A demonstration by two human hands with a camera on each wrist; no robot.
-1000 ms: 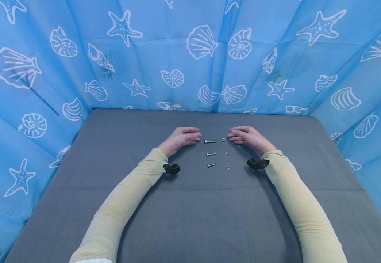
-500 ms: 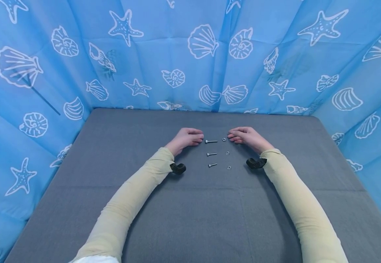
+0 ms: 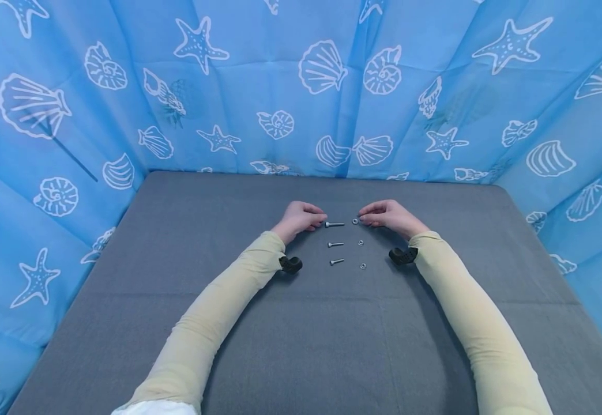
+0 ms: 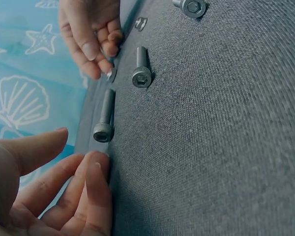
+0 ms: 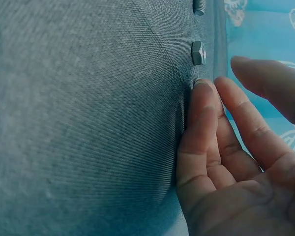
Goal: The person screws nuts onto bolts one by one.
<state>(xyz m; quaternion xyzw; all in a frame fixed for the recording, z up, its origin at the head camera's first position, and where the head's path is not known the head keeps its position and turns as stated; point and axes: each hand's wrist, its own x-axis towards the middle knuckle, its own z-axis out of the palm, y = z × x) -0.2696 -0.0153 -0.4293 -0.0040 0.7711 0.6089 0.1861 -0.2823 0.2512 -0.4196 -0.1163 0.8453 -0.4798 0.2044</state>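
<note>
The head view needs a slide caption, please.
Left hand and right hand flank the farthest bolt and nut, two more bolts and nuts nearer, on grey cloth.

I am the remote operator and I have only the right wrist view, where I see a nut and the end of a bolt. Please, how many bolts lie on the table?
Observer: The head view shows three bolts.
Operator: Thank you. And how many nuts?
Observer: Three nuts are there.
Operator: Where is the left hand, please?
Observer: The left hand is beside the head of the farthest bolt, not gripping it.
</note>
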